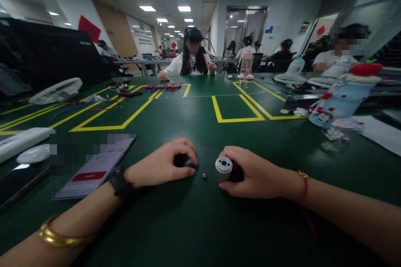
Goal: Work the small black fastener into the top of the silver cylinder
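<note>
My right hand (255, 173) has its grip closed around a small motor (226, 170), a stubby cylinder lying on its side on the green bench (194, 225), its pale round end cap turned toward my left hand. My left hand (163, 167) is curled over a small dark part (181, 160); the fingers hide most of it, so I cannot say what it is, only that my grip is clenched on it and it sits low against the bench. Between my two hands, loose on the bench and touching neither, lies a tiny ring-shaped piece (204, 175).

That little piece is my main worry. It is dark and small on a dark surface, and a brush from either thumb could flick it away, where I judge it would be hard to find. The motor is round, so if my right grip slackens it could roll. My left forearm lies just beside the phone (95, 167), and a careless sweep of the elbow could shove it. The water bottle (341, 96) lying tilted to my right is well apart and seems out of harm's way. The light is dim over my hands, which makes lining up small parts easier to get wrong.
</note>
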Demonstrator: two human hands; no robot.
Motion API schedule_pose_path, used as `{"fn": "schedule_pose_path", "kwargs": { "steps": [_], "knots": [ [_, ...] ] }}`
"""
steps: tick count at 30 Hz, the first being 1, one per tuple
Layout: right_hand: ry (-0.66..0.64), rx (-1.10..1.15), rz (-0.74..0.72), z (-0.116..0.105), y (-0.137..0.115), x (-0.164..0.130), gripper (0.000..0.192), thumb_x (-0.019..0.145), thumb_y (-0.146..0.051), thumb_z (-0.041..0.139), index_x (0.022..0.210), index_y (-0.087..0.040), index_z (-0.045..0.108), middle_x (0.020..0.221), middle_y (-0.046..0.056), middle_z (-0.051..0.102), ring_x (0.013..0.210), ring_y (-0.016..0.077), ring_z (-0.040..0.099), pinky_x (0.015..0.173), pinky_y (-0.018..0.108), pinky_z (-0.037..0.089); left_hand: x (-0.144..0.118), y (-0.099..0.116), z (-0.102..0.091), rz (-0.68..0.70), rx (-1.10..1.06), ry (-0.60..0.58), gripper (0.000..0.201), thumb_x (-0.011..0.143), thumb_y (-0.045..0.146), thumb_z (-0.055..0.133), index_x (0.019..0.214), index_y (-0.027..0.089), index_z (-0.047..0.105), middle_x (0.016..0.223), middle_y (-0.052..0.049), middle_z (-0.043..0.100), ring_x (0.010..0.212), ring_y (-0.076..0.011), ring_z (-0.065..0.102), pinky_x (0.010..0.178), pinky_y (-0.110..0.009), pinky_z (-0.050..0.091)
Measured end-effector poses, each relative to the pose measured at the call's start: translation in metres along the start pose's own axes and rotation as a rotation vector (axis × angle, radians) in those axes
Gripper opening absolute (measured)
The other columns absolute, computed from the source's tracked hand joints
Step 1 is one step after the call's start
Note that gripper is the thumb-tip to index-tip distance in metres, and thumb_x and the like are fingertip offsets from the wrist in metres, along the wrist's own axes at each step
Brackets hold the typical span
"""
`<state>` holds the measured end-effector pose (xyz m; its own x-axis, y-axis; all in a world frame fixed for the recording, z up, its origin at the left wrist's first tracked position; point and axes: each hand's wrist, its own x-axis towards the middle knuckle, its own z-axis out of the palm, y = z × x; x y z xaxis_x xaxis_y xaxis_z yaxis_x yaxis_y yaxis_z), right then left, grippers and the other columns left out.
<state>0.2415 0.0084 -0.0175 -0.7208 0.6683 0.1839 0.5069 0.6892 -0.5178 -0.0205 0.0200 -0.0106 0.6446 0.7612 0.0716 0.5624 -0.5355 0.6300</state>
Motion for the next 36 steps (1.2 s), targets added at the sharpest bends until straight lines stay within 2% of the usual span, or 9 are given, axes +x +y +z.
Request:
{"fn": "schedule_pose_path", "kwargs": {
  "steps": [8,18,23,26,30,36],
  "knots": [
    [0.009,-0.004,-0.007,0.001,0.002,0.0,0.029,0.072,-0.029,0.071,0.093,-0.018,0.055,0.088,0.003,0.059,0.074,0.0161,0.05,0.066,0.029,0.039,0.0,0.01,0.004,0.006,0.016,-0.034,0.016,0.078,0.031,0.072,0.091,0.024,0.07,0.111,-0.003,0.059,0.105,-0.0217,0.055,0.093,-0.037,0.041],
    [0.001,-0.021,-0.019,0.002,0.003,0.001,0.028,0.073,-0.03,0.07,0.093,-0.018,0.054,0.088,0.003,0.058,0.075,0.0162,0.049,0.068,0.03,0.038,0.004,0.006,0.01,0.051,0.033,-0.013,0.017,0.081,0.039,0.069,0.093,0.028,0.074,0.105,-0.003,0.063,0.101,-0.0216,0.056,0.093,-0.038,0.039],
    [-0.001,-0.016,-0.02,0.002,0.003,0.001,0.028,0.074,-0.031,0.07,0.093,-0.019,0.054,0.088,0.003,0.058,0.074,0.0164,0.05,0.067,0.03,0.039,0.005,0.006,0.012,0.074,0.042,-0.008,0.013,0.084,0.037,0.067,0.09,0.029,0.075,0.103,-0.002,0.065,0.1,-0.0199,0.057,0.093,-0.036,0.038],
    [-0.004,-0.019,-0.022,0.002,0.003,0.001,0.028,0.074,-0.031,0.069,0.093,-0.019,0.054,0.089,0.003,0.058,0.075,0.0166,0.05,0.069,0.03,0.039,0.005,0.007,0.012,0.074,-0.025,-0.003,0.012,0.085,0.034,0.066,0.089,0.027,0.075,0.102,-0.002,0.064,0.098,-0.019,0.058,0.092,-0.034,0.041],
    [-0.015,-0.031,-0.025,0.001,0.002,0.001,0.027,0.073,-0.03,0.069,0.092,-0.018,0.053,0.088,0.003,0.058,0.076,0.0168,0.049,0.07,0.031,0.039,0.005,0.01,0.011,0.037,-0.162,0.06,0.013,0.087,0.03,0.063,0.09,0.024,0.073,0.102,-0.003,0.064,0.095,-0.0183,0.06,0.089,-0.032,0.045],
    [-0.007,-0.038,-0.027,0.002,0.001,0.001,0.026,0.074,-0.031,0.069,0.092,-0.018,0.054,0.087,0.003,0.059,0.074,0.0165,0.05,0.067,0.03,0.038,0.007,0.025,0.01,0.007,-0.229,0.198,0.015,0.088,0.032,0.061,0.092,0.023,0.072,0.1,-0.003,0.065,0.094,-0.0188,0.061,0.085,-0.032,0.045]
  ]
}}
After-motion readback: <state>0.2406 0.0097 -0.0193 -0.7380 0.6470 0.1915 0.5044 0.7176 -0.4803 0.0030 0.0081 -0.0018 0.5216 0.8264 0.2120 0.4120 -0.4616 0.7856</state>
